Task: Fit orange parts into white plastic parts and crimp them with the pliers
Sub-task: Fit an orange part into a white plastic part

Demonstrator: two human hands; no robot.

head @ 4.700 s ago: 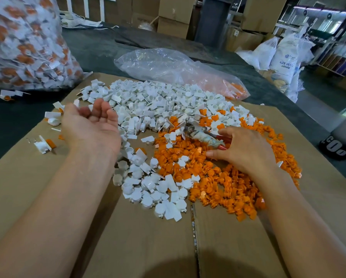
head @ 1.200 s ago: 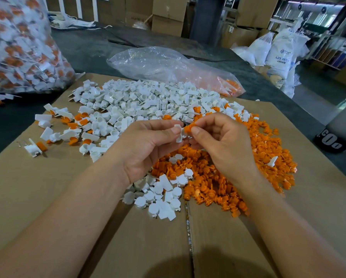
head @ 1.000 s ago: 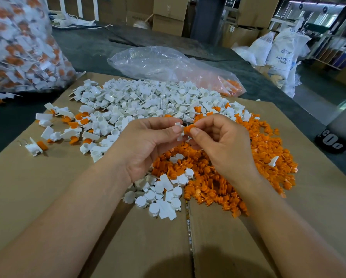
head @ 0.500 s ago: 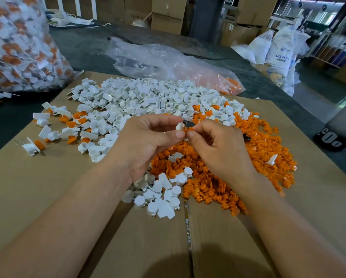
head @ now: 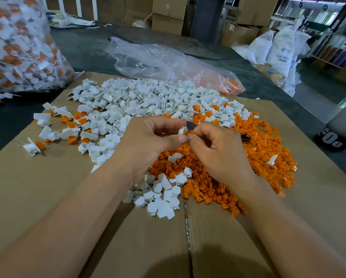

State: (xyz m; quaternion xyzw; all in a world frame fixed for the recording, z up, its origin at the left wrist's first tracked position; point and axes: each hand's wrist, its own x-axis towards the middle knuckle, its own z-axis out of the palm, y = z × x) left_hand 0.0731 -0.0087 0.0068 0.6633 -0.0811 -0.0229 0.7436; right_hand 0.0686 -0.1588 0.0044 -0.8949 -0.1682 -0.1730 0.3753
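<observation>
Working over a flat brown cardboard sheet point(head: 47, 197).
Pinching a small white plastic part point(head: 181, 130) in the left grip point(head: 148, 145), a small orange plastic part point(head: 190, 132) against it in the right grip point(head: 218, 151); beyond, heaped orange pieces point(head: 268, 153), white pieces point(head: 148, 97), a clear plastic bag point(head: 158, 59) on the dark counter point(head: 87, 47).

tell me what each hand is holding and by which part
Left hand pinches a white part by its lower end; right hand pinches an orange part, mostly hidden by the fingers.

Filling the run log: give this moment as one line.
phase: fitting | left hand: pinches white part | right hand: pinches orange part | crimp: not yet done
</observation>
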